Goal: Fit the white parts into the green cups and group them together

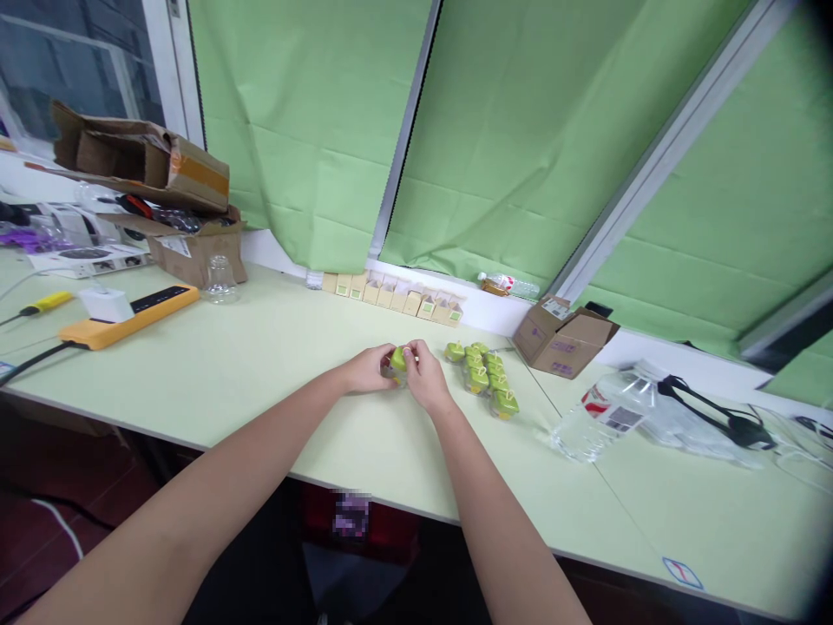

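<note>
Both my hands meet over the pale green table (260, 365). My left hand (370, 369) and my right hand (426, 375) are closed together around one small green-capped item (397, 359), fingers pinching it from both sides. Just to the right lies a cluster of several similar green-capped pieces (485, 375) on the tabletop. Behind my hands, a row of small cream boxes (394, 295) stands along the wall ledge.
An open small cardboard box (563, 338) sits at the right, a clear plastic bottle (605, 412) lies on its side, black cables (709, 408) beyond it. At left are an orange power strip (130, 314), a glass jar (219, 282) and stacked cardboard boxes (149, 169).
</note>
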`<state>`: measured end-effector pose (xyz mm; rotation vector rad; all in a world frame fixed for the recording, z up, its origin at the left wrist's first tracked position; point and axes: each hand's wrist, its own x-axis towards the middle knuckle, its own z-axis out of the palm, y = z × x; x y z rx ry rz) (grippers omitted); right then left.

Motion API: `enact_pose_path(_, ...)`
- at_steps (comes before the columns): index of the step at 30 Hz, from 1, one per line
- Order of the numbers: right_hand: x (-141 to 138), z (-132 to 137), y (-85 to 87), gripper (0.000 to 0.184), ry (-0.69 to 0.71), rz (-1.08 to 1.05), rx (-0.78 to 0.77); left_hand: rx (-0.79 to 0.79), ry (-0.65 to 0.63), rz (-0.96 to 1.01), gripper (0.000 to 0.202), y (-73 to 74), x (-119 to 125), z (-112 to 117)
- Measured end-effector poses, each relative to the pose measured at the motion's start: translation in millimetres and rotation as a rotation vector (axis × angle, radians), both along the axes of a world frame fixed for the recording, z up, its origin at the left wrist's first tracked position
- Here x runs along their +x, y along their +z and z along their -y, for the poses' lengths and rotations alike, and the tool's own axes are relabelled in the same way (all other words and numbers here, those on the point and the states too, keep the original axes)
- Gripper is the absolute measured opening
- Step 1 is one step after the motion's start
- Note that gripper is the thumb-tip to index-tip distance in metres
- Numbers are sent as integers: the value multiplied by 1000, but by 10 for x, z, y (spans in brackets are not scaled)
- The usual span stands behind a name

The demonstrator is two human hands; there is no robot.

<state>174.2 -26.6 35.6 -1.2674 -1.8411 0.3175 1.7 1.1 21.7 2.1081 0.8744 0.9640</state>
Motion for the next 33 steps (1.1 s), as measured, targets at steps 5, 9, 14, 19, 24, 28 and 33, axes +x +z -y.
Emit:
enact_pose_path(5,22,-9,-8,19,-23,98,-11,-28,3,-1,45,28,4,25)
enact_pose_path(9,37,6,14,19,-27,123,-13,-49,-4,0,43,36,5,32)
enact_pose_path(14,44,26,51,19,-14,125,-2,-35,-3,1,40,19,3,16)
enact_pose_path(19,68,22,68,20,-15,173,28,-26,7,-24,43,14,-3,10)
enact_pose_path(24,72,22,50,21,12,227,40,-23,-11,-2,43,0,2,4)
enact_pose_path(28,59,17,15,20,45,229,47,-47,-35,37,40,-28,14,-10)
enact_pose_path(33,65,-17,-18,20,27,166,-11,-131,-51,114,36,-50,42,-12)
